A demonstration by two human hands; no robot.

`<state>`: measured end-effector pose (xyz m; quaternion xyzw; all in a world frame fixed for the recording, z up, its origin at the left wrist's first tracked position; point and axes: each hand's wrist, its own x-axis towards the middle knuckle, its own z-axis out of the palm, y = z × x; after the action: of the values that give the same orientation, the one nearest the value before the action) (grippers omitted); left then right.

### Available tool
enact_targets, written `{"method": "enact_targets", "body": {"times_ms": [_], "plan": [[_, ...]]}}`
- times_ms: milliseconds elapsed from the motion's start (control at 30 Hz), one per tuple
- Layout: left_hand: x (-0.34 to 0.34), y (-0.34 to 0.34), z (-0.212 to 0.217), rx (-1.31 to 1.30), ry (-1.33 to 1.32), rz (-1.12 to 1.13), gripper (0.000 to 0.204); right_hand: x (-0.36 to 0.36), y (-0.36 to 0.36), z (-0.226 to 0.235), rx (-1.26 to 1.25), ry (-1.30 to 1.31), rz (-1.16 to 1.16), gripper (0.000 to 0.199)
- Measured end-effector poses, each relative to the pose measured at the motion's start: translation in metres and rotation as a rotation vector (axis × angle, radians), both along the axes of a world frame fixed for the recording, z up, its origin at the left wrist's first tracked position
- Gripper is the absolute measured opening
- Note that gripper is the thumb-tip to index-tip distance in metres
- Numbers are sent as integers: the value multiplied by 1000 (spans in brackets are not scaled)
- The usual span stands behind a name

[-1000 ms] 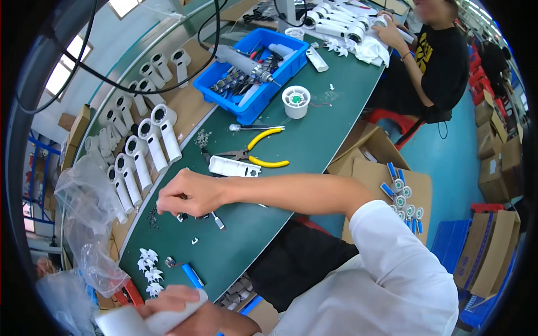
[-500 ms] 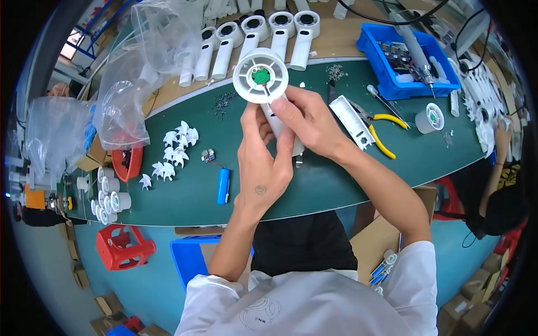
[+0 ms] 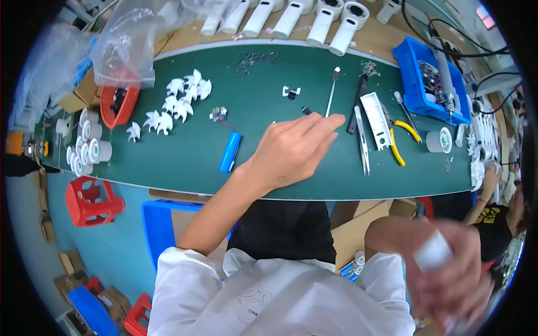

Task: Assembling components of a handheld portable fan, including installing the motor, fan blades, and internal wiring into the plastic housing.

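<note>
My left hand (image 3: 294, 148) is over the green table, palm down, its fingers stretched to the right with nothing seen in them. Beyond its fingertips lies a thin rod-like tool (image 3: 333, 92), with a small black part (image 3: 306, 110) and a black-and-white piece (image 3: 291, 92) close by. Tweezers (image 3: 362, 143), a white handle shell (image 3: 376, 120) and yellow-handled pliers (image 3: 397, 134) rest further right. Low at the right, off the table, my right hand (image 3: 457, 280) is smeared by motion but closed around the white fan housing (image 3: 433, 253), mostly hidden by the fingers.
Left on the table are a blue battery (image 3: 230, 152) wired to a small circuit board (image 3: 218, 114), several white fan blades (image 3: 182, 98) and a red basket (image 3: 120, 103). White fan bodies (image 3: 294, 19) line the back. A blue bin (image 3: 417, 103) and white cup (image 3: 439, 140) stand right.
My left hand has let go of the fan housing and sits lower on the table. My right hand has carried the housing down to the lower right. The view has shifted.
</note>
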<state>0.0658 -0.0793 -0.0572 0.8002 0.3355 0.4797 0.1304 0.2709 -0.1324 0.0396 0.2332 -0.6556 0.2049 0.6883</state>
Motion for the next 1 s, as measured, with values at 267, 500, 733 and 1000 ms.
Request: {"method": "enact_targets", "body": {"times_ms": [267, 500, 733, 1000], "plan": [[-13, -4, -8, 57, 158, 72, 32, -43, -33, 42, 286, 301, -257, 10], [-7, -10, -13, 82, 170, -77, 28, -47, -36, 43, 170, 276, -307, 10], [-33, 2, 11, 52, 219, 32, 13, -52, -10, 35, 277, 381, -82, 13], [-96, 41, 22, -419, 355, -242, 14, -29, -13, 30, -71, 219, -122, 19]]}}
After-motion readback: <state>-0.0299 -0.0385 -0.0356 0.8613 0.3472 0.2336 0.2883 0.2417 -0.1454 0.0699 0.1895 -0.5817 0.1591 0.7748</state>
